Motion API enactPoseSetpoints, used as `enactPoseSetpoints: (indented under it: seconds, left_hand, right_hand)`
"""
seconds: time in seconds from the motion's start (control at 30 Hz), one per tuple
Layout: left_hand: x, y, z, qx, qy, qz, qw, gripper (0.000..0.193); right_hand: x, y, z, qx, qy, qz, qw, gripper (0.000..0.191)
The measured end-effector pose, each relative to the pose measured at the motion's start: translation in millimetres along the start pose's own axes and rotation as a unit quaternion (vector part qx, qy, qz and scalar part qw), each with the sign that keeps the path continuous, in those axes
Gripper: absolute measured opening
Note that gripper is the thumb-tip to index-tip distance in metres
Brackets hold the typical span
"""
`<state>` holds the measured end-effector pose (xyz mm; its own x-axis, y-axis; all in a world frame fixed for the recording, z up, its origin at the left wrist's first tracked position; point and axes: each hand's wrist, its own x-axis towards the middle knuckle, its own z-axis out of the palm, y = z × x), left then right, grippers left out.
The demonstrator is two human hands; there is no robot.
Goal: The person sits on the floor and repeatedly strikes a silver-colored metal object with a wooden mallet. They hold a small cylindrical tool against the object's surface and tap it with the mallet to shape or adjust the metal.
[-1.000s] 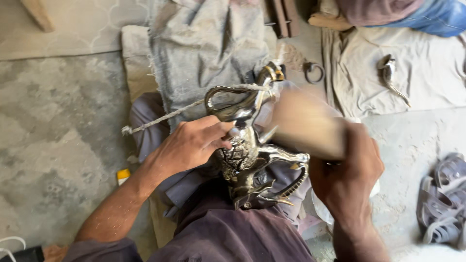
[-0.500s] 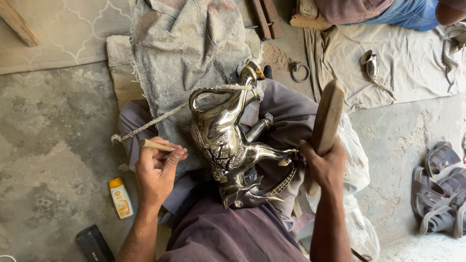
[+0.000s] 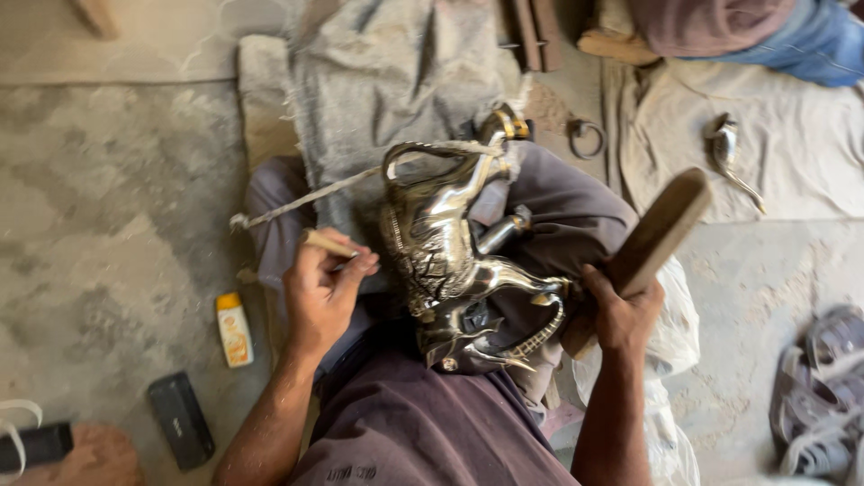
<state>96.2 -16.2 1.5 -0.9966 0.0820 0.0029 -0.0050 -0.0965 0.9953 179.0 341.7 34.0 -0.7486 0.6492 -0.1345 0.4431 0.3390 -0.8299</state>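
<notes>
Grey stone flooring (image 3: 99,207) forms the work area, partly covered by a rumpled grey cloth (image 3: 387,81) spread beyond the seated person's lap

Down and to the outer side of the left hand (image 3: 322,290) lie a flat black rectangular case (image 3: 181,420) and a small yellow-and-white plastic bottle (image 3: 234,329), both on the floor and apart from each other. The left hand is closed around a thin pale wooden-handled tool (image 3: 329,243), whose tip points toward the work; a frayed whitish cord (image 3: 306,200) runs just above the knuckles

Immediately right of that hand, resting on the lap over purple-grey trousers (image 3: 558,207), sits a polished silver-coloured metal animal figurine with horns (image 3: 450,261). Its long axis runs away from the body toward the cloth, head end nearest the person. It lies between the two hands, the left being nearer its flank

Right hand (image 3: 621,310) is shut around the lower end of a brown wooden mallet-like block (image 3: 652,236), raised and tilted up to the right, clear of the figurine

Farther right: a small metal casting (image 3: 724,148) on beige cloth, and grey sandals (image 3: 828,387) at the frame edge
</notes>
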Motion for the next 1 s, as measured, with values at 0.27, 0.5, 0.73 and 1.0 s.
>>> enactPoseSetpoints:
  seconds: [0.27,0.5,0.73,1.0]
  left_hand:
    - [18.2,7.9,-4.6,0.025,-0.003,-0.002,1.0,0.019]
    - [40.8,22.9,-2.2,0.082,-0.026,0.034,0.996,0.025]
    - [64.6,22.3,0.3,0.113,-0.111,0.092,0.983,0.028]
    - [63.5,14.2,4.2,0.105,-0.108,0.088,0.985,0.029]
  right_hand:
    - [2.5,7.6,5.6,0.039,-0.019,-0.036,0.998,0.022]
    - [2.0,8.7,10.3,0.024,-0.017,-0.033,0.999,0.021]
    - [4.5,-52.8,1.8,-0.087,-0.105,0.032,0.99,0.045]
    - [10.7,-174.8,17.7,-0.21,-0.194,-0.187,0.94,0.052]
